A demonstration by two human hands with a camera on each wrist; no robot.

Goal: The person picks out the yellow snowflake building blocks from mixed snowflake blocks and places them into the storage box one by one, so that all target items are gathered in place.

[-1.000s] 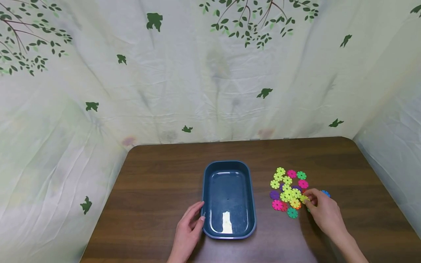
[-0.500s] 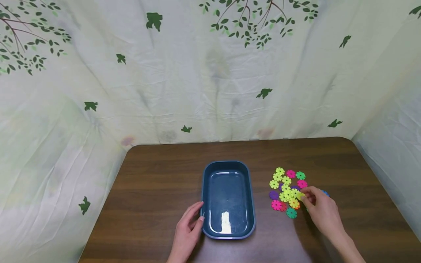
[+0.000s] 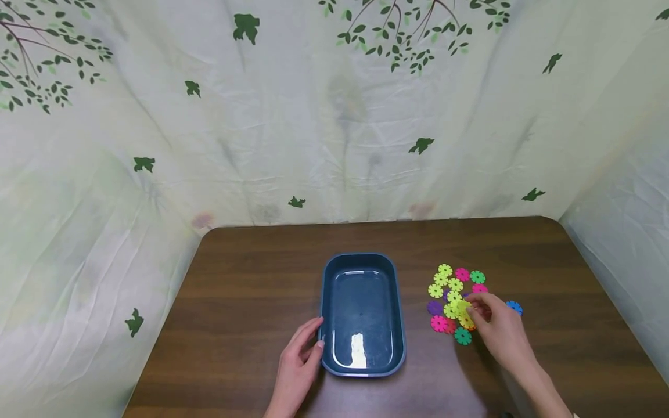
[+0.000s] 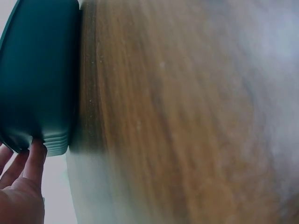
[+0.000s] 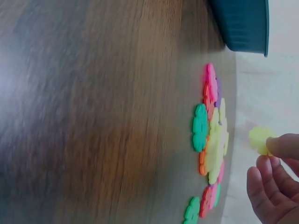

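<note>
A dark blue rectangular tray (image 3: 360, 316) stands mid-table. My left hand (image 3: 297, 367) rests its fingertips on the tray's left side; the left wrist view has the fingers (image 4: 34, 161) extended against the outer wall below the rim. To the right of the tray, flower-shaped plastic discs lie in a loose, overlapping pile, with yellow discs (image 3: 441, 280), pink discs (image 3: 439, 324), green discs (image 3: 462, 336) and purple ones. My right hand (image 3: 500, 331) pinches a yellow flower-shaped disc (image 5: 259, 138) between thumb and fingers, held up above the pile in the right wrist view.
A single blue disc (image 3: 514, 307) lies apart, right of the pile. The brown wood-grain table (image 3: 251, 290) is backed by a pale curtain (image 3: 292, 128) printed with leaves and birds. A small dark object (image 3: 506, 415) shows at the bottom edge beside the right forearm.
My right hand has picked up the yellow disc from the pile's right side and moved left with it, uncovering the blue disc. The left hand and the tray stay put.
</note>
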